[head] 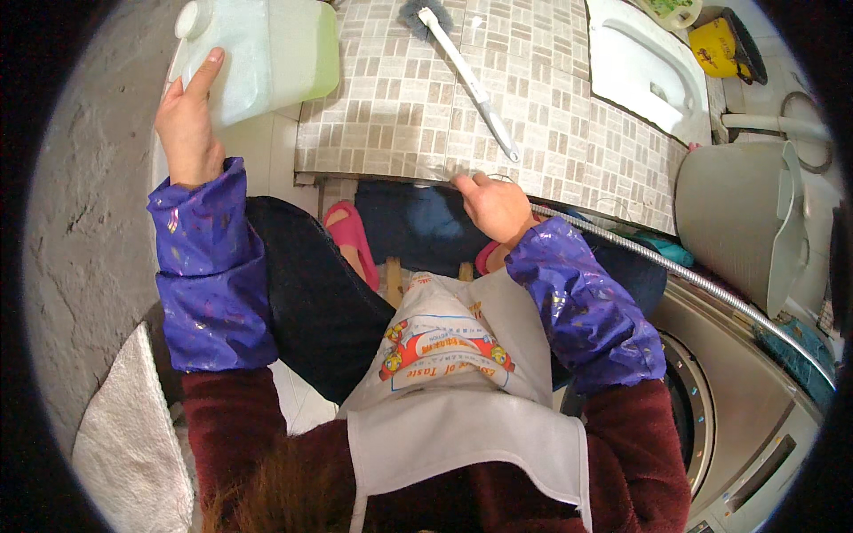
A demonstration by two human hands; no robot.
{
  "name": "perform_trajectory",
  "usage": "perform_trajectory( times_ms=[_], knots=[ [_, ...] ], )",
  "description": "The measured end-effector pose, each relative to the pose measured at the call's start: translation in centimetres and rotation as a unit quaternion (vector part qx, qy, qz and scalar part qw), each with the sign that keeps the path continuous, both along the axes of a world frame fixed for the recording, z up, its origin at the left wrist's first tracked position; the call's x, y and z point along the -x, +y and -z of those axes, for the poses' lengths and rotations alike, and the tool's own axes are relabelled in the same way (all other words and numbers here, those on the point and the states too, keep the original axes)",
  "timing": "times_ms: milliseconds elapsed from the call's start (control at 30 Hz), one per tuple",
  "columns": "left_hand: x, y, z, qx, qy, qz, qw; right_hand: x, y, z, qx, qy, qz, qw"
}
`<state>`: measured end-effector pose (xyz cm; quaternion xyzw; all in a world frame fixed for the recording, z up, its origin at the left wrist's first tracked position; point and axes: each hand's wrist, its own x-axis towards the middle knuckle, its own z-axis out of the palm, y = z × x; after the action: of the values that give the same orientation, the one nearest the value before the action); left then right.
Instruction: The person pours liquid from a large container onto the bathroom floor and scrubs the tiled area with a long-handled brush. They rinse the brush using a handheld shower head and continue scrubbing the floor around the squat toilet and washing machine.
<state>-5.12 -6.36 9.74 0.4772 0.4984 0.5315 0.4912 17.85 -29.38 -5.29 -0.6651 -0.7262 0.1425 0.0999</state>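
My left hand (pixel 193 120) grips the side of a translucent plastic jug (pixel 240 73) at the upper left, thumb on the near face and other fingers mostly hidden. Pale green liquid shows in the jug, and its white cap (pixel 193 20) points left. My right hand (pixel 496 206) is at the front edge of a mosaic-tiled step (pixel 380 133), fingers curled. A thin dark loop shows beside its knuckles; whether the fingers hold anything is unclear. Just beyond lies a white-handled toilet brush (pixel 466 76) with grey bristles (pixel 426 20).
A squat toilet (pixel 650 80) is set into the step. To the right are a yellow bucket (pixel 713 50), a grey plastic tub (pixel 733 206), a metal shower hose (pixel 666 263) and a front-loading washing machine (pixel 746 373). A rough wall (pixel 86 166) and white towel (pixel 133 440) border the left.
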Motion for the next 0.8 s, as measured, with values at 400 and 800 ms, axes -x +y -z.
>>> perform_trajectory(
  times_ms=[400,800],
  knots=[
    [-0.3,-0.3,0.1,-0.001,0.042,-0.005,0.999,0.2,0.4,-0.3,0.023,0.082,0.143,0.986],
    [0.1,-0.1,0.3,0.002,0.031,0.009,0.999,-0.1,0.8,-1.7,0.018,0.181,0.243,0.953]
  ],
)
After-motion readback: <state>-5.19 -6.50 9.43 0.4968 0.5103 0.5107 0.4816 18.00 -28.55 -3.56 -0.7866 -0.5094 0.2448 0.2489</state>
